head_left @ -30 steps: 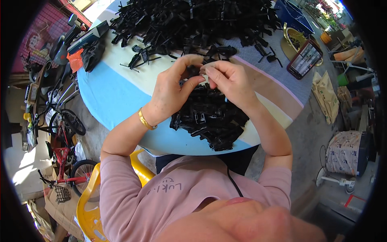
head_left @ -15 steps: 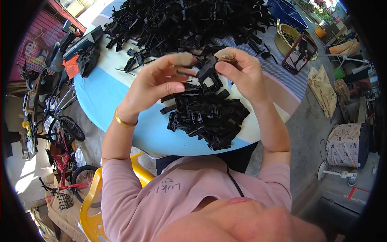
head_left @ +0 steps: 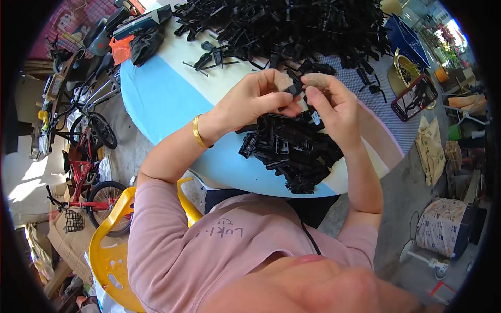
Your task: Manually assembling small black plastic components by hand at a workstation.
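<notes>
A small black plastic part (head_left: 296, 87) is pinched between my two hands over the table. My left hand (head_left: 263, 96) grips its left side between thumb and fingers. My right hand (head_left: 334, 101) closes on the other side, thumb against bent fingertips, which partly hide the part. Just below the hands lies a small pile of similar black plastic parts (head_left: 292, 148). Farther off, a much larger heap of black plastic pieces (head_left: 297, 26) with thin arms spreads over the table. A few loose ones (head_left: 211, 55) lie at its left edge.
The round table (head_left: 156, 99) has a striped cloth. At the right stand a phone (head_left: 415, 98) with a lit screen, a gold-coloured bowl (head_left: 395, 73) and a blue basket (head_left: 407, 41). Black and orange bags (head_left: 146, 47) lie at the far left. A yellow chair (head_left: 112, 250) is beside me.
My hands have come closer together around the black part, the left one moving right and closing on it. The view has shifted, so the table sits differently in the picture.
</notes>
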Action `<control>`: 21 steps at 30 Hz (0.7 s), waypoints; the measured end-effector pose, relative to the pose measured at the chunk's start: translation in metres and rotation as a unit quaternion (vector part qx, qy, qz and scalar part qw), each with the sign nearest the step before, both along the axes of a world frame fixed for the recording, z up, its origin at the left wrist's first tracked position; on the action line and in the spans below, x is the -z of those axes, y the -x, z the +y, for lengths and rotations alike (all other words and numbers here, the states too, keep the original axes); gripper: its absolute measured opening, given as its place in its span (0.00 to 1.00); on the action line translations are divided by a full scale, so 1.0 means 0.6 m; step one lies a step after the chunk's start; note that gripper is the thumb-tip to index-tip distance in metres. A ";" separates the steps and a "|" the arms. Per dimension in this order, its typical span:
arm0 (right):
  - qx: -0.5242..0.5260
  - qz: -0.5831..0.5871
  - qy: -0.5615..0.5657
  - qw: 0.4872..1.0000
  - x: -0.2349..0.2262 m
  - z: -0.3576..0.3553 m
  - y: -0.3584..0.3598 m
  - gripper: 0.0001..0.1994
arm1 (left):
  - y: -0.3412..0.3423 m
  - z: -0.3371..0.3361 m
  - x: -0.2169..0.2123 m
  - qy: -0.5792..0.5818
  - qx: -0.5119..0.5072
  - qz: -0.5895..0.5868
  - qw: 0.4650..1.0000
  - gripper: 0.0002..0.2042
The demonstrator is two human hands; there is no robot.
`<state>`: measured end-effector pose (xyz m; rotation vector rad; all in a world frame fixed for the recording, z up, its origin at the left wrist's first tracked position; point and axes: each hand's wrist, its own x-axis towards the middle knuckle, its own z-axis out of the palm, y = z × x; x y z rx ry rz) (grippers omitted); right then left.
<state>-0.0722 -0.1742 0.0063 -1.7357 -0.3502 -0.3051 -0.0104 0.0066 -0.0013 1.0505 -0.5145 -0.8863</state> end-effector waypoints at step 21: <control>0.045 -0.003 0.095 0.994 0.005 0.021 0.013 0.06 | 0.021 -0.006 0.015 -0.073 -0.234 -0.418 0.875 0.11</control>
